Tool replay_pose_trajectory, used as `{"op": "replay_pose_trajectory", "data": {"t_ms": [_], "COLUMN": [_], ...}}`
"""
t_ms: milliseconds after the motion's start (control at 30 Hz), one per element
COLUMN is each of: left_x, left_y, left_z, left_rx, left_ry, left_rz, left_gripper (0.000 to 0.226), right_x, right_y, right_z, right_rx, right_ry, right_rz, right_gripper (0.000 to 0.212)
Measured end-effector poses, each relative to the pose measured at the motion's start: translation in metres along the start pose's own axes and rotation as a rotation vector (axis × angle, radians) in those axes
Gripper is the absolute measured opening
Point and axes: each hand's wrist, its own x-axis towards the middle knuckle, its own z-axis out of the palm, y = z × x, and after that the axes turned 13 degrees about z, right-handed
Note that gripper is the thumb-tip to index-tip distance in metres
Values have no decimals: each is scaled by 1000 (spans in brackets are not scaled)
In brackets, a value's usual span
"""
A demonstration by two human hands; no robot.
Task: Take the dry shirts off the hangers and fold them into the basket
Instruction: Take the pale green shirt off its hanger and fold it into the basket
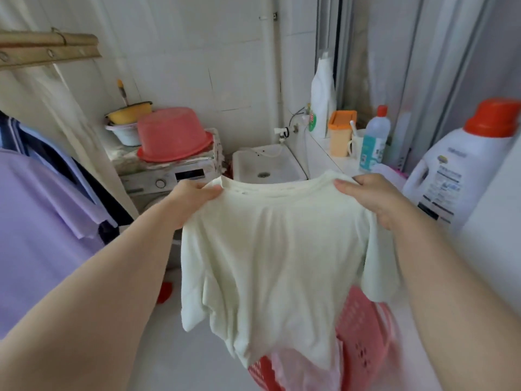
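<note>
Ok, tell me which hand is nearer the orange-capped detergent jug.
Right. The right hand grips the shirt beside the detergent jug; the left hand grips its far shoulder.

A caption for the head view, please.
The left hand and right hand hold a pale shirt over the red basket.

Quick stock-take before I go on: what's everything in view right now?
pale shirt: 1, pale green, held up at centre
basket: 1, pink-red, on floor below the shirt
lilac shirt: 1, lilac, hanging at left
washing machine: 1, white, behind left arm
basin: 1, red, upturned on washing machine
sink: 1, white, behind the shirt
detergent jug: 1, white, orange cap, at right
left hand: 1, grips one shirt shoulder
right hand: 1, grips the other shoulder
</note>
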Motion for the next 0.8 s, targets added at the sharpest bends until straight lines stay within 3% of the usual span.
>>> {"op": "replay_pose_trajectory", "data": {"t_ms": [67,200,300,567,800], "left_x": [5,-16,-33,-56,-75], "left_y": [9,31,32,15,25], "left_z": [26,90,120,118,108], "left_rx": [23,-3,-15,-71,-533], "left_ry": [137,-7,1,54,-41], "left_rz": [87,270,363,366,195], "left_gripper": [31,34,26,21,27], "right_x": [-4,-20,-27,-34,-42], "right_y": [-6,-12,-7,11,11], "right_z": [18,60,74,83,86], "right_rx": [103,184,121,130,154], "right_ry": [59,15,21,-11,-182], "right_rz": [-13,-73,-150,-189,-291], "right_gripper": [34,40,41,34,24]}}
